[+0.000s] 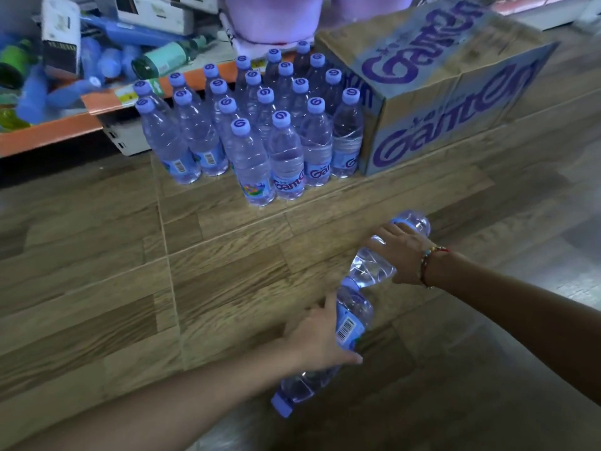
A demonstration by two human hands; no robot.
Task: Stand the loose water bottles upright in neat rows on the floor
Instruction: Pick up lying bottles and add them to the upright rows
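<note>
Two hands each grip a water bottle lying on its side above a wood-pattern floor, in front of a block of standing bottles.

The left hand (320, 333) is wrapped around the labelled middle of one bottle (328, 349), whose cap points down toward the viewer. The right hand (398, 252) is closed over a second bottle (377, 265), whose cap points toward the first. Ahead, the standing bottles (257, 125) form tidy rows on the floor (130, 271), hard against a cardboard box (455, 92). The box is shut, so its contents cannot be seen. To do this well, each bottle probably needs turning cap-up, then setting flat on its base at the open front edge, touching its neighbour. A cluttered shelf (48, 131) behind holds boxes and loose packaged goods.
</note>
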